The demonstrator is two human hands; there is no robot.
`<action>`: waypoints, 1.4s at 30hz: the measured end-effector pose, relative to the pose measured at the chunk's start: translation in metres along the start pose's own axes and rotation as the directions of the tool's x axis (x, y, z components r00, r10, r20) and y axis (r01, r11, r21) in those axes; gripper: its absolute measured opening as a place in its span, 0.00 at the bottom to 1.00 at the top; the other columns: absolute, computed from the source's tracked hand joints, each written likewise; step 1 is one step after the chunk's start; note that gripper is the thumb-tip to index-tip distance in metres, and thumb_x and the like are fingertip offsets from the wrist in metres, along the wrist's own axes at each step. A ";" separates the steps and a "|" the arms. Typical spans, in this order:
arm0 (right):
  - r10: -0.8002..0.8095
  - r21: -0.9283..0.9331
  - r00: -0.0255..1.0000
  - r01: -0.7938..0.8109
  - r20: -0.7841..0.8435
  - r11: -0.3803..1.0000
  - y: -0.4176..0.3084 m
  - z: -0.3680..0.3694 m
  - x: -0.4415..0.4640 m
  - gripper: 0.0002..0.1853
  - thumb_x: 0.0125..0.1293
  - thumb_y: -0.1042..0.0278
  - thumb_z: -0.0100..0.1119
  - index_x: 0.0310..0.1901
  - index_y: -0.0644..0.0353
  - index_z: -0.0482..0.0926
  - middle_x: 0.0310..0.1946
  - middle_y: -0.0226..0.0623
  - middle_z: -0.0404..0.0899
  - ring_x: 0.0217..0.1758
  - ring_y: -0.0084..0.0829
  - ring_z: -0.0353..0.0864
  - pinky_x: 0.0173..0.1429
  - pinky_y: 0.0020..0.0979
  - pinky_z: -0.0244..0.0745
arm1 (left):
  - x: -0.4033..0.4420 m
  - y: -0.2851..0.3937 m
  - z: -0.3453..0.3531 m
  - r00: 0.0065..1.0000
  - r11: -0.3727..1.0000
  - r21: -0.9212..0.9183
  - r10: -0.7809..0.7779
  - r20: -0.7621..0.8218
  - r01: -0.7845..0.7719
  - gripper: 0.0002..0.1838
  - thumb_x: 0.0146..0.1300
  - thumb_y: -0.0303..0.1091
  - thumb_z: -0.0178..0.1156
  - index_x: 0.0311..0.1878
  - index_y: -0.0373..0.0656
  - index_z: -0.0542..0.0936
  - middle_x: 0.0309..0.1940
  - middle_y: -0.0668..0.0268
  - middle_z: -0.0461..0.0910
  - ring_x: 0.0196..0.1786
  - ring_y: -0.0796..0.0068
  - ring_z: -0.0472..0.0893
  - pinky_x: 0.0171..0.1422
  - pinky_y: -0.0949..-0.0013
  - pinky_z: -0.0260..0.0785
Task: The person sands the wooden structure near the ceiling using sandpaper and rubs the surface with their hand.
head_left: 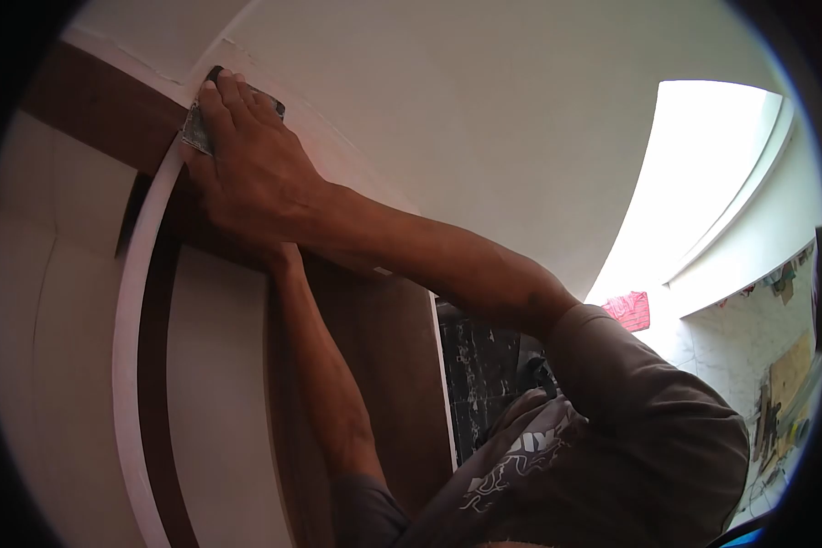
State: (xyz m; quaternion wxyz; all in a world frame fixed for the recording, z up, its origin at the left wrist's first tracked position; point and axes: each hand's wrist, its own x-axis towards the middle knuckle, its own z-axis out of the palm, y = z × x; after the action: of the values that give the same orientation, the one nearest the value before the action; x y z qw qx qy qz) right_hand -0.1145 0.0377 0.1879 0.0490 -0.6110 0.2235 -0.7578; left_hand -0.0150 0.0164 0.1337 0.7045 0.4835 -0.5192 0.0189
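My right hand [260, 169] presses a dark grey piece of sandpaper [197, 130] with whitish, dusty edges against the pale wall surface. Its fingers lie close together over the sheet, beside the corner where a brown wooden beam [110, 100] meets a curved white edge strip [132, 320]. From below, my left forearm [324, 384] reaches up to the same spot. My left hand is mostly hidden behind the right hand and wrist, so its fingers do not show clearly.
A brown wooden panel [365, 365] stands behind my arms, with black tiles [479, 379] past it. On the right is a bright opening [694, 155], with a pink-red object [627, 311] near its lower end. Boards and scraps [781, 393] lie on the light floor.
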 end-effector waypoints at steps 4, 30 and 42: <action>0.012 -0.029 0.988 -0.007 0.153 1.000 0.024 -0.041 -0.081 0.38 0.70 0.67 0.60 0.75 0.76 0.54 0.74 0.75 0.54 0.80 0.65 0.55 0.81 0.55 0.55 | -0.008 0.031 0.005 0.987 0.972 -0.168 -0.163 0.006 0.161 0.32 0.81 0.48 0.29 0.66 0.26 0.67 0.65 0.42 0.71 0.63 0.53 0.76 0.70 0.57 0.69; -0.179 0.025 0.980 0.177 0.090 0.984 0.032 -0.033 -0.057 0.43 0.64 0.67 0.66 0.75 0.76 0.55 0.75 0.71 0.55 0.79 0.64 0.57 0.82 0.53 0.55 | 0.025 -0.029 -0.030 0.973 0.962 0.220 0.117 0.199 -0.160 0.28 0.82 0.45 0.40 0.70 0.30 0.67 0.66 0.42 0.72 0.69 0.49 0.73 0.72 0.56 0.67; 0.326 -0.149 0.707 -0.302 0.627 0.942 0.052 -0.149 -0.255 0.37 0.69 0.79 0.51 0.79 0.63 0.53 0.80 0.53 0.52 0.84 0.51 0.49 0.85 0.49 0.51 | -0.031 0.134 -0.036 0.421 -0.112 0.528 0.475 0.773 -0.842 0.23 0.71 0.35 0.60 0.67 0.40 0.76 0.69 0.58 0.72 0.76 0.56 0.67 0.75 0.50 0.65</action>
State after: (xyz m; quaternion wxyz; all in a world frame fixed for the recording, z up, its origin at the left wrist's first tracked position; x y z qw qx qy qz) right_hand -0.2029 0.1212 -0.0857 0.2401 -0.7871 0.3070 -0.4782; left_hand -0.0745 0.1283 0.1991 0.0941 0.4322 -0.6903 0.5725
